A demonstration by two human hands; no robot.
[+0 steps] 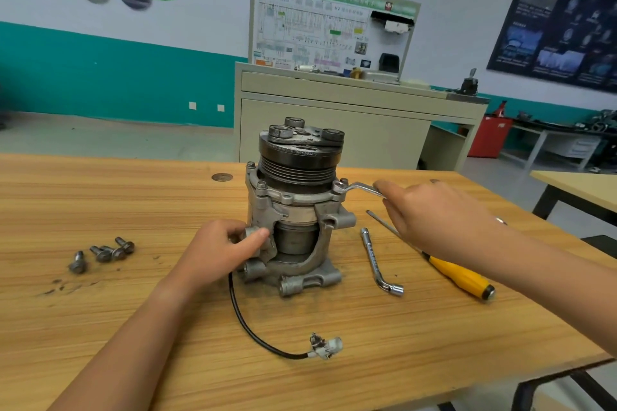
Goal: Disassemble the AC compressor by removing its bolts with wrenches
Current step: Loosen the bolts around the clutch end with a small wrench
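Wood-grain worktop [100, 197], smudged; teal-banded wall [117, 77] behind. Ribbed cast-metal compressor [293, 210] gripped by left hand [220, 250]; steel wrench [359, 188] held by right hand [434, 217].

A pale wooden desk [133, 327] shows dark smudges on its left part and a round cable grommet [222, 177] near its far edge. A yellow-handled screwdriver [460, 275] lies on its right part. Beyond, a beige cabinet [334, 123] carries an upright wiring-diagram board [317, 33]. A red container [489, 137] stands to the cabinet's right. A dark poster [561, 20] hangs on the white wall above a teal band [117, 83]
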